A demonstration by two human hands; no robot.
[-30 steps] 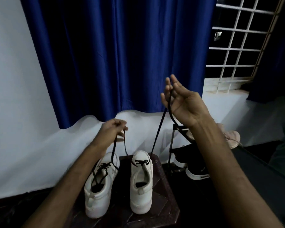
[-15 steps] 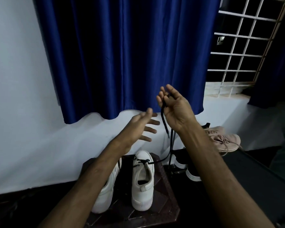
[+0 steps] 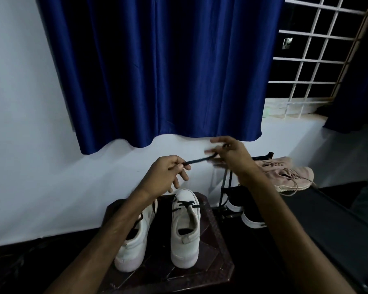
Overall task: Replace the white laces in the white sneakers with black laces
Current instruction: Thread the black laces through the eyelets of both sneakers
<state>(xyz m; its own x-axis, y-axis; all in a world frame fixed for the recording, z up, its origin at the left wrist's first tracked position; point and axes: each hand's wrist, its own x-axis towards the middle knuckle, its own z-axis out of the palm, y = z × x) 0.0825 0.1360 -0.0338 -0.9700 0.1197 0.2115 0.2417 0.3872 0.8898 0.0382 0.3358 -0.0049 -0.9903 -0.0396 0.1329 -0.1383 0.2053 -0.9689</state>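
Above the dark wooden surface (image 3: 217, 251), we've got both hands raised and a short stretch of flat black lace (image 3: 198, 160) pulled level between them. The left hand (image 3: 164, 175) pinches one end between thumb and forefinger, its other fingers fanned loose below. The right hand (image 3: 232, 153) is blurred, but its fingers are closed on the lace's far side. Down on the surface, two white low-top sneakers stand side by side, heels toward us. The right-side sneaker (image 3: 185, 230) carries black lacing across its lowest eyelets. The left-side sneaker (image 3: 134, 242) sits partly under the left forearm, dark lace showing at its opening. Behind hangs a deep blue curtain (image 3: 157, 71), and pale pink trainers (image 3: 285, 172) rest off to the right.
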